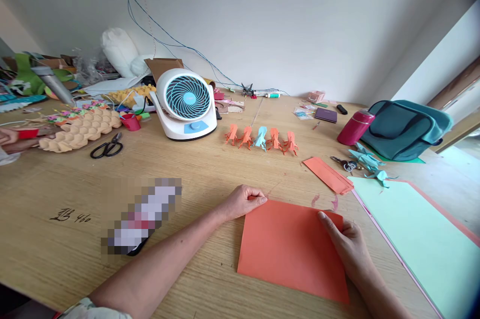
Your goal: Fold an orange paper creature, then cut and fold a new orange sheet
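Observation:
An orange sheet of paper (288, 249) lies in front of me, slightly tilted off the table. My left hand (247, 201) pinches its far left corner between thumb and fingers. At the far right corner my right hand (343, 239) grips the sheet, thumb on top and fingers curled behind the edge. Just beyond the right hand is a small stack of orange paper strips (328, 175). A row of several folded paper figures, orange ones (275, 139) and a light blue one (260, 138), stands farther back.
Large pale green sheets (420, 229) lie at right, near keys (347, 163), a teal bag (405, 129) and a pink bottle (355, 127). A white fan (187, 104), scissors (107, 146) and a blurred-out object (144, 216) are left. Another person's hand (15, 139) holds a tan honeycomb-like piece (82, 129).

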Tool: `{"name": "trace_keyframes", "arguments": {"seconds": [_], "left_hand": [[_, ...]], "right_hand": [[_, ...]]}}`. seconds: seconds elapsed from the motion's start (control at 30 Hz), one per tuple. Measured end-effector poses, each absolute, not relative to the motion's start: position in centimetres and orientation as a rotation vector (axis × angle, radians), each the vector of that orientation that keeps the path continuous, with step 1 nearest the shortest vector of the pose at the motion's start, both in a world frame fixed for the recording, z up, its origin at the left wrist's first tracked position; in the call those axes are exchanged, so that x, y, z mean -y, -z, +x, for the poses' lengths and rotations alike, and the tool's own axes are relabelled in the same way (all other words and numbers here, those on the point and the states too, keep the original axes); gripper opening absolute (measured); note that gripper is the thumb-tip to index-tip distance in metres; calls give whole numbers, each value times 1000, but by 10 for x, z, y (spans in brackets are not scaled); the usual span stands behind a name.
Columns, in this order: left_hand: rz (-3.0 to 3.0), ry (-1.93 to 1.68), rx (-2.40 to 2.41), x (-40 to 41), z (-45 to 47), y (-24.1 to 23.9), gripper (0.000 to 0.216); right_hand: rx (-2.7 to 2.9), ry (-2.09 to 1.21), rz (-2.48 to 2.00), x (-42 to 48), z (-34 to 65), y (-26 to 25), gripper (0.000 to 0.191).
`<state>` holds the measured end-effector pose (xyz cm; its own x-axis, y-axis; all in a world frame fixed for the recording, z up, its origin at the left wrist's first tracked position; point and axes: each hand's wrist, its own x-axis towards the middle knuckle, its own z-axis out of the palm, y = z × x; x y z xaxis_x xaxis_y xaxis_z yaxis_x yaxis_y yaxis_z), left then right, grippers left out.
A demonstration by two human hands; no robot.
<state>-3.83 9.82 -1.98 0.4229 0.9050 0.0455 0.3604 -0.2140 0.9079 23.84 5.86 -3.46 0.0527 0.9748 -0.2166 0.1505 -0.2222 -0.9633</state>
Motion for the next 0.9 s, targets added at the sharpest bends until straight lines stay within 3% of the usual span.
{"name": "trace_keyframes", "arguments": {"seconds": [0.13,0.9], "left_hand": [[1786,-753,-1102,-97,-37,19,32],[1779,-744,-1127,-96,-36,15,28]], "right_hand": [[1196,-1270,-1475,-58,235,31,44],[1228,-1222,-1424,-58,232,21,51]]}}
